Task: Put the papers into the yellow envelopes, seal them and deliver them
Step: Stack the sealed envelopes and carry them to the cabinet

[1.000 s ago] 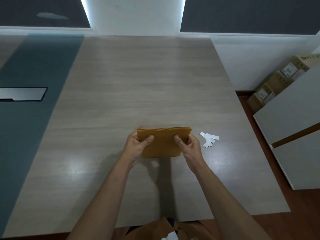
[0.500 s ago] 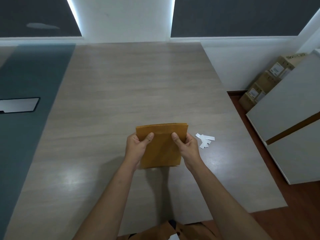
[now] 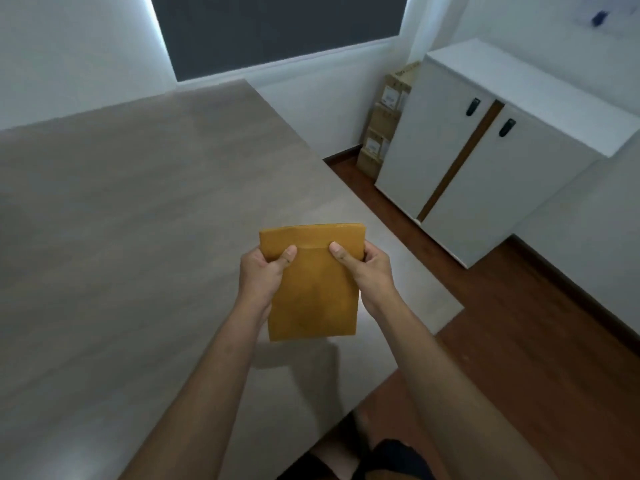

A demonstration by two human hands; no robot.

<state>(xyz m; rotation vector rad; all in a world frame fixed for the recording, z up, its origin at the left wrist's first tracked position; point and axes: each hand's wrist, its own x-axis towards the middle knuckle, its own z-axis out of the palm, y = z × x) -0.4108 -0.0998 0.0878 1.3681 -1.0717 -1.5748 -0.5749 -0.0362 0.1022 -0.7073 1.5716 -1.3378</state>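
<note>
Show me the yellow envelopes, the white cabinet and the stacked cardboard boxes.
yellow envelopes (image 3: 313, 296): head view, middle of the front face.
white cabinet (image 3: 498, 188): head view, right door panel.
cardboard boxes (image 3: 393, 95): head view, labelled upper box.

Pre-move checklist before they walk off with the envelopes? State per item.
1. Left hand gripping the envelopes: ok.
2. Right hand gripping the opposite side: ok.
3. Stack edges aligned at the top: ok.
4. Top flap sealed: looks folded down; seal itself cannot tell.
5. Papers inside: cannot tell.
6. Floor towards the cabinet free of obstacles: ok in the visible part.
</note>
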